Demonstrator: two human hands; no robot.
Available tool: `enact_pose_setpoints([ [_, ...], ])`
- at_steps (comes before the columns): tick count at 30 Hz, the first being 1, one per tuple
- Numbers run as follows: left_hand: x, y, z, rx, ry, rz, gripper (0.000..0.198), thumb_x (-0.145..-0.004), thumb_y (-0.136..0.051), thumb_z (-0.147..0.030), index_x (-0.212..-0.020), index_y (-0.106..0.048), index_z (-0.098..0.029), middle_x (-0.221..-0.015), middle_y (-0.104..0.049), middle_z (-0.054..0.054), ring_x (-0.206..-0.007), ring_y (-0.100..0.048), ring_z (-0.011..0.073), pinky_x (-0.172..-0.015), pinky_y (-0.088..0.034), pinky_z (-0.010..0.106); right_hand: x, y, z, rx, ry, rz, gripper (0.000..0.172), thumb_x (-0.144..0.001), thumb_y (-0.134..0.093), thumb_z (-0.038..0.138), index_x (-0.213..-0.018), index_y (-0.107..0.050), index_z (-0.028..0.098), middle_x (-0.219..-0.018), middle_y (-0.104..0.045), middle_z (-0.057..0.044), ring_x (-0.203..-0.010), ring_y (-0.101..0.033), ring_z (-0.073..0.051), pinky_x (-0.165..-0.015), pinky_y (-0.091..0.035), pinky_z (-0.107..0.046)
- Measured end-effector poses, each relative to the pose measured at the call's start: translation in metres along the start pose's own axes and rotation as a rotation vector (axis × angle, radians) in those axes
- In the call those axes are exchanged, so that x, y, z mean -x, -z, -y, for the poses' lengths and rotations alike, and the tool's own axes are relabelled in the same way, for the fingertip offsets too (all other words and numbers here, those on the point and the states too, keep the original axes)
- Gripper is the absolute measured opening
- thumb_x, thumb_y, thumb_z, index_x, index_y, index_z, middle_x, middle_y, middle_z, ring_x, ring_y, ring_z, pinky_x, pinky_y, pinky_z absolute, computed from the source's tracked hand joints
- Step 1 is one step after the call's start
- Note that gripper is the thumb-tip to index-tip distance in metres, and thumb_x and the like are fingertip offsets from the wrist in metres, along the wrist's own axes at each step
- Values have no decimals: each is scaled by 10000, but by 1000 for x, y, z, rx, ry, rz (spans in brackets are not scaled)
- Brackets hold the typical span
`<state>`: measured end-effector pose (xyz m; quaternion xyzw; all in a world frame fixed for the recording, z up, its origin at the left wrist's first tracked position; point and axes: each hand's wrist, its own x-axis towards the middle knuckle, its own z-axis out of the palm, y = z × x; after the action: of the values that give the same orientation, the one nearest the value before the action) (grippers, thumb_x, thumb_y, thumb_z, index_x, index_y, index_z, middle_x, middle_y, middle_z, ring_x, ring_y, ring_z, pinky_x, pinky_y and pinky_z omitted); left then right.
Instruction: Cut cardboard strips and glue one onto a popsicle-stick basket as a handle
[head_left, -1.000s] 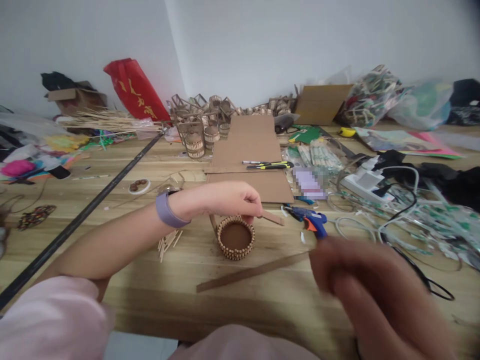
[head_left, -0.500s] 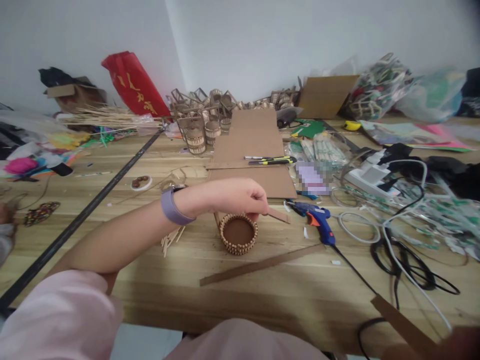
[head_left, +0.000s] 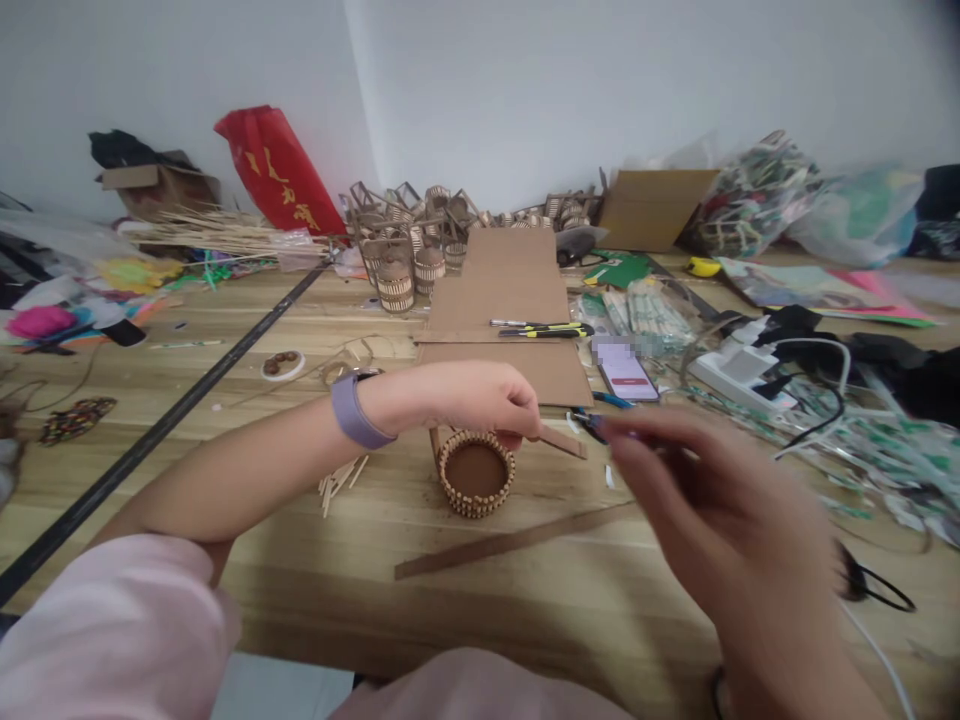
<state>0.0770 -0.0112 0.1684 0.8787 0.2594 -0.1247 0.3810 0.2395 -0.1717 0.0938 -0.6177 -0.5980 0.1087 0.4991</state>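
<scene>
My left hand (head_left: 499, 405) is closed in a pinch on a narrow brown cardboard strip (head_left: 564, 442), whose free end points right. Just below it stands a small round basket (head_left: 478, 508) walled with short wooden sticks, its floor brown. Another slim strip shows at the basket's left rim, partly behind my hand. My right hand (head_left: 727, 520) hovers over the right side of the table, blurred, fingers bent; whether it holds anything is unclear. It hides most of the glue gun. In front of the basket lies a long cardboard strip (head_left: 510, 540).
Cardboard sheets (head_left: 499, 285) lie behind the basket, with utility knives (head_left: 546, 330) on top. A phone (head_left: 626, 370) and a white power strip (head_left: 739, 362) are to the right. Loose sticks (head_left: 343, 482) lie left. Several finished baskets (head_left: 395, 285) stand at the back.
My right hand has come up from the lower right corner to the area of the glue gun, now covering it. The cardboard piece near that corner is out of sight. My left hand stays nearly still.
</scene>
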Motion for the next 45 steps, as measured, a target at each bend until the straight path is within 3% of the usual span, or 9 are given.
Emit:
enact_pose_setpoints([
  [2,-1,-1,1,31,11,3,186,-853,-534,-258,-725,-629,-162,-676,-586,-39,-590,-437,87,-560,-312,222,-22,-15,-7,91,33,90,222,-888,-638,484,-920,-722,281,-729,-659,-29,-632,-546,-182,-559,-421,-316],
  [5,-2,-2,2,89,-10,10,175,-851,-543,-231,-715,-627,-159,-677,-584,-45,-599,-433,82,-566,-311,224,-39,-25,-16,17,-39,307,340,-903,-555,541,-767,-680,255,-692,-656,-31,-632,-551,-179,-547,-409,-302],
  [11,-4,-4,3,174,28,36,171,-829,-546,-194,-678,-617,-154,-643,-582,-54,-587,-446,78,-590,-334,224,-38,-28,-17,-234,-188,469,449,-886,-543,643,-712,-598,232,-621,-547,19,-518,-380,-112,-469,-318,-255],
  [16,-8,-5,8,236,2,60,144,-794,-544,-217,-689,-626,-164,-660,-615,-43,-616,-505,87,-624,-366,221,-34,-37,-19,-417,-359,476,515,-813,-592,728,-756,-560,217,-645,-520,35,-486,-290,-79,-417,-211,-231],
  [21,-10,-6,14,294,-19,53,148,-778,-542,-212,-663,-620,-159,-642,-608,-36,-609,-507,88,-618,-368,221,-32,-45,-21,-569,-449,457,561,-734,-665,753,-768,-545,206,-641,-525,44,-478,-299,-61,-428,-211,-211],
  [33,-14,-4,19,487,-72,113,168,-782,-571,-144,-637,-653,-165,-621,-623,-42,-614,-538,72,-662,-415,201,-28,-60,-24,-779,-453,433,534,-729,-701,722,-740,-524,218,-669,-507,34,-510,-298,-77,-419,-236,-205],
  [45,-20,-5,26,696,-126,129,138,-746,-618,-147,-614,-661,-149,-616,-654,2,-595,-568,89,-721,-485,235,-27,-72,-29,-755,-411,327,555,-761,-644,757,-770,-562,208,-685,-548,5,-537,-336,-85,-439,-238,-217],
])
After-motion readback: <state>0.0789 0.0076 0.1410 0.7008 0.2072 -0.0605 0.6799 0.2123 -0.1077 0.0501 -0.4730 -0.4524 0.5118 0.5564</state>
